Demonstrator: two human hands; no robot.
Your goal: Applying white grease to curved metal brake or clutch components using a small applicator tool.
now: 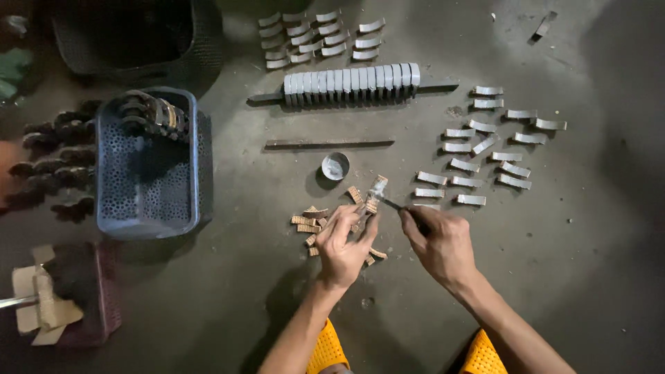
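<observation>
My left hand (344, 244) holds a small tan ribbed pad (375, 194) up by its fingertips. My right hand (441, 242) grips a thin dark brush-like stick (396, 206), its tip touching the held pad. Beneath and left of the hands lies a loose heap of tan ribbed pads (309, 223) on the floor. A small round metal tin (335, 166) sits just beyond the hands.
Curved grey metal pieces (485, 149) lie spread at right, more at the top (312, 38), and a row threaded on a rod (352, 82). A flat bar (329, 144), a blue perforated basket (147, 166) and dark stacked parts (55, 163) lie at left.
</observation>
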